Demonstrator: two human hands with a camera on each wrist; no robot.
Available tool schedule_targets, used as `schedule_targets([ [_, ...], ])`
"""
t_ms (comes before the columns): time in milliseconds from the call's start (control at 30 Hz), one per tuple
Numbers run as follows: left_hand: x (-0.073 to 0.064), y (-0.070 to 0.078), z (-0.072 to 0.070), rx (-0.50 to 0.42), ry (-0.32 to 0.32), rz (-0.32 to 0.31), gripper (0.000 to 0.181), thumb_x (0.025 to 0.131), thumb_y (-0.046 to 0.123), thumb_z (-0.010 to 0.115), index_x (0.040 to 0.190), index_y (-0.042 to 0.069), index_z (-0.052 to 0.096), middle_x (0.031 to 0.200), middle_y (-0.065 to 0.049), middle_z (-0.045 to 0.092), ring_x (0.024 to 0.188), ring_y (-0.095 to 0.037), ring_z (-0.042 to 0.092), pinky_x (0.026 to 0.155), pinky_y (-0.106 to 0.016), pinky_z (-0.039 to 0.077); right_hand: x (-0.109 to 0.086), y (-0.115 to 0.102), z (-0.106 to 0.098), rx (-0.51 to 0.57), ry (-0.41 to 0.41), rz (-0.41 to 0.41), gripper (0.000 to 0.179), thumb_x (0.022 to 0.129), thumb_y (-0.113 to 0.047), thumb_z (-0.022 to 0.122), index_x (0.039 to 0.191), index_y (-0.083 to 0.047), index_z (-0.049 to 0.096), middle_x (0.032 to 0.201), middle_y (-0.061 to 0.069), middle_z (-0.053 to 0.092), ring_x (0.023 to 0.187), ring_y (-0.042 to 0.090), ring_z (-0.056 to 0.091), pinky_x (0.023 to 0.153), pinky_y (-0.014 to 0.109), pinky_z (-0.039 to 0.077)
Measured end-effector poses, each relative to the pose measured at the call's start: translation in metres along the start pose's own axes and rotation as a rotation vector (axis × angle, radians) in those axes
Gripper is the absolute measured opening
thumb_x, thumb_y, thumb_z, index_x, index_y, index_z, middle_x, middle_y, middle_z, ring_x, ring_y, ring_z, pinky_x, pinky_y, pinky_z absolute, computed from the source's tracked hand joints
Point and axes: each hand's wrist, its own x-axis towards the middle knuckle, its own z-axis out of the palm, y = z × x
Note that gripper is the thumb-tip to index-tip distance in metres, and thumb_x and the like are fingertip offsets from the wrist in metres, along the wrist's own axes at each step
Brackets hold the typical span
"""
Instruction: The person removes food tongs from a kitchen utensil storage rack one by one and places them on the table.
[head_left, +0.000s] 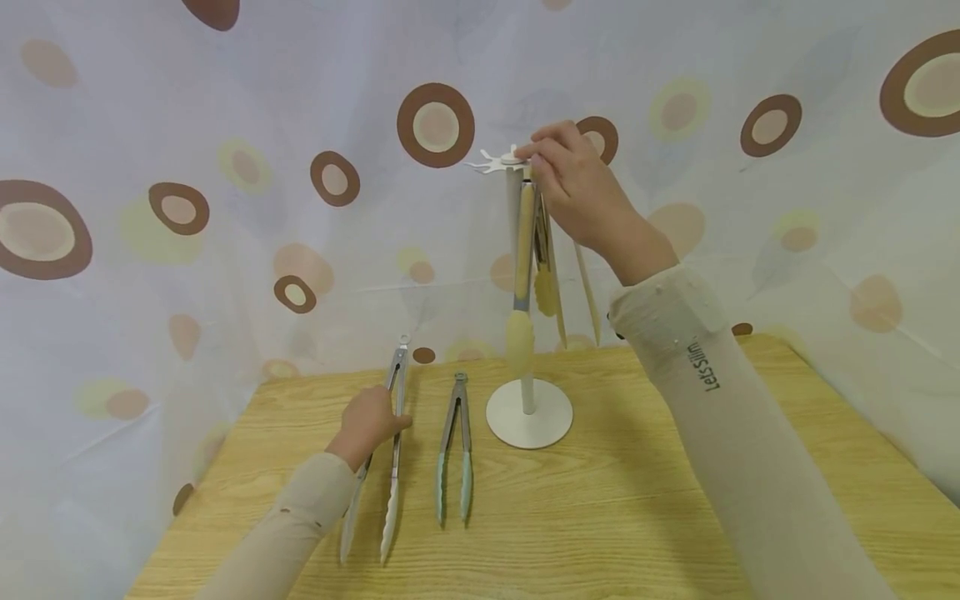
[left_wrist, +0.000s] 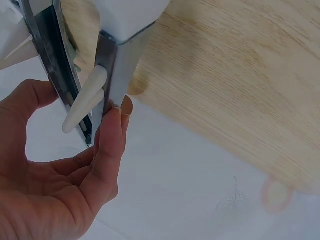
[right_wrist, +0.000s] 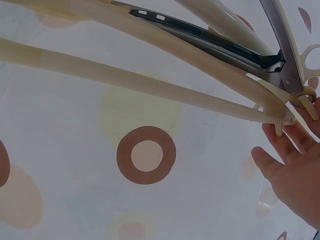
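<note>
Silvery metal tongs with white scalloped tips point(head_left: 396, 457) are gripped by the left hand point(head_left: 369, 423) over the wood-grain table point(head_left: 600, 517); the right hand point(head_left: 576, 190) touches the white, round-based stand point(head_left: 547, 423) up top, whether pinching I cannot tell.

In the head view, the left arm point(head_left: 273, 533) slants from the bottom edge to the left hand point(head_left: 371, 423), lower left of centre, fingers point(left_wrist: 110, 150) and thumb point(left_wrist: 30, 93) curled in a grip; the right arm point(head_left: 727, 417) slants from the lower right to the right hand point(head_left: 576, 187), upper centre, bent and pinching.
</note>
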Motion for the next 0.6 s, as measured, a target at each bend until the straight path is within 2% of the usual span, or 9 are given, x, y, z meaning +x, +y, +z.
schedule_targets([
  [267, 0.0007, 0.0016, 0.0061, 0.041, -0.015, 0.014, 0.035, 0.084, 0.027, 0.073, 0.064, 0.004, 0.055, 0.051, 0.000, 0.044, 0.044, -0.010, 0.039, 0.039, -0.021, 0.031, -0.0005, -0.0018, -0.0012, 0.004, -0.008, 0.006, 0.038, 0.103, -0.015, 0.033, 0.124, 0.001, 0.059, 0.132, 0.018, 0.042, 0.124, 0.035, 0.038, 0.099, 0.045, 0.036],
  [600, 0.0042, 0.0004, 0.0108, 0.055, -0.038, -0.012, 0.036, 0.085, 0.025, 0.071, 0.060, 0.007, 0.052, 0.052, 0.001, 0.039, 0.045, -0.010, 0.036, 0.040, -0.023, 0.030, -0.0005, -0.0016, -0.0007, 0.003, -0.003, 0.002, 0.038, 0.103, -0.015, 0.033, 0.124, 0.001, 0.059, 0.132, 0.019, 0.043, 0.124, 0.036, 0.039, 0.099, 0.045, 0.037],
])
